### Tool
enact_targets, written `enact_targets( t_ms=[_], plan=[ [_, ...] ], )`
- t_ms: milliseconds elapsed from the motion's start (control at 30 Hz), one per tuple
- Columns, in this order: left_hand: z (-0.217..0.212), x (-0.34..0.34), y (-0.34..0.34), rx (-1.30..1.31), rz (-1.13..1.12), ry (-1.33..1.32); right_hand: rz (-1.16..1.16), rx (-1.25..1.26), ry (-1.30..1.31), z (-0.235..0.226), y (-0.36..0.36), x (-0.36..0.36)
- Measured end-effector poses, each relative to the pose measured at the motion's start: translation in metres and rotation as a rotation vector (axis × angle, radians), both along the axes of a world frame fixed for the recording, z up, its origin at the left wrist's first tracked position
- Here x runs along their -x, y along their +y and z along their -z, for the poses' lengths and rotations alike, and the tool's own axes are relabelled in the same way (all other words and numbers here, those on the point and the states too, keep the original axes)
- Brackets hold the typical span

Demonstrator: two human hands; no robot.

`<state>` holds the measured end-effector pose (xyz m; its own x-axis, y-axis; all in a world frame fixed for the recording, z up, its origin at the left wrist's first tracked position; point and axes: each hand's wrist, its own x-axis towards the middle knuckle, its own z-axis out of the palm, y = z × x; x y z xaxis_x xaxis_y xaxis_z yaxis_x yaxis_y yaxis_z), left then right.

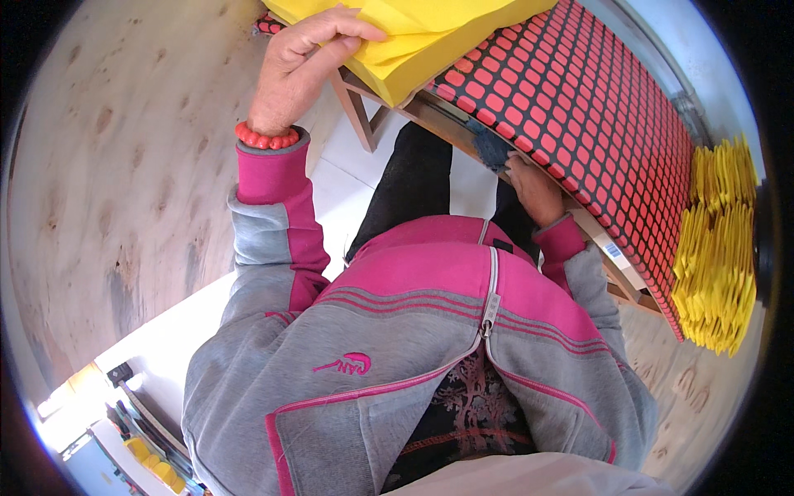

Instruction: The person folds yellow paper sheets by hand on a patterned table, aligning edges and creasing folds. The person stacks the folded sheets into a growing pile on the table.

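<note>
At the top of the view, my left hand (302, 62) pinches the loose edge of a yellow sheet (413, 25) between thumb and fingers. That sheet, thin and fabric-like, is the top of a thick yellow stack (447, 62) on the table's far left part. Lower and to the right, my right hand (536, 190) is at the table's near edge, partly below the top. Its curled fingers are closed against a bunched dark blue cloth (490, 147) under the edge. The fingertips are partly hidden there.
The table (571, 91) has a red-and-black patterned cover. Several folded yellow bundles (715, 248) are piled at its right end. A wooden leg (354, 112) stands below the table. A large wooden board (107, 165) fills the left side, and pale floor tiles (343, 157) show between.
</note>
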<state>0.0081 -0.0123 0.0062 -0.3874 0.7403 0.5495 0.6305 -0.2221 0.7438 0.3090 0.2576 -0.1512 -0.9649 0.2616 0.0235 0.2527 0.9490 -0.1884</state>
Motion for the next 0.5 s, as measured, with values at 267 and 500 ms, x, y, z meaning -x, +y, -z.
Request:
enact_targets(
  t_ms=[267,500],
  plan=[
    [-0.003,-0.007,0.003,-0.018,0.028,0.006,0.094,0.078,0.073,-0.002,-0.008,0.002],
    [0.003,-0.007,0.007,-0.092,-0.042,0.011,-0.316,0.203,-0.013,-0.100,-0.059,-0.002]
  ],
)
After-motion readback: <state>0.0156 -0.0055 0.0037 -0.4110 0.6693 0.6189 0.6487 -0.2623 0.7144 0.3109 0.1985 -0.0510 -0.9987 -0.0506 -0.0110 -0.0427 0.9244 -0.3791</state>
